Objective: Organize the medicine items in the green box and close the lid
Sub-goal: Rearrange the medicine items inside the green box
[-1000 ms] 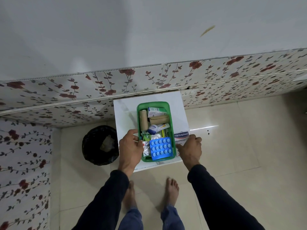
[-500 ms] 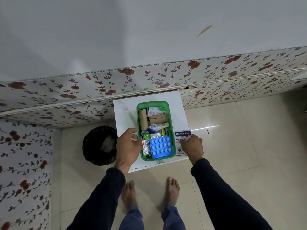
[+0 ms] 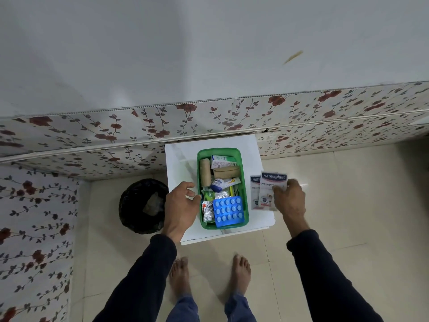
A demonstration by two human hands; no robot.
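Right hand [image 3: 290, 201] shifted outward since 0.5 s ago, now past the table's right edge; two Hansaplast packets [image 3: 267, 191] fanned apart and raised, earlier a single face showing just beside the box wall. Fingers pinched on packets' right edge, front packet overlapping rear one. Packets clear of box, just right of its right wall.

Left hand [image 3: 182, 206] roughly same spot, at box's left wall. Fingers loosely curled and slightly apart, thumb and fingertips touching or nearly touching the left rim; cannot tell if gripping it.

Green box [image 3: 244, 182] open on white table [image 3: 178, 163], no lid visible. Contents, relative to left fingertips:
- tan bandage roll [image 3: 205, 173] upright along left wall, just beyond fingertips
- white-green carton [image 3: 222, 161] at far end
- brown flat packet [image 3: 226, 172] below carton
- white tube with blue cap [image 3: 224, 183] lying diagonal mid-box
- green item and foil scrap [image 3: 221, 195] just right of fingertips
- foil blister strip [image 3: 208, 211] along left wall, beside thumb
- blue blister pack [image 3: 228, 211] on top at near end, tilted

Black bin [image 3: 142, 205] on floor left of table, behind left hand. Bare feet [image 3: 210, 274] on tiles below.
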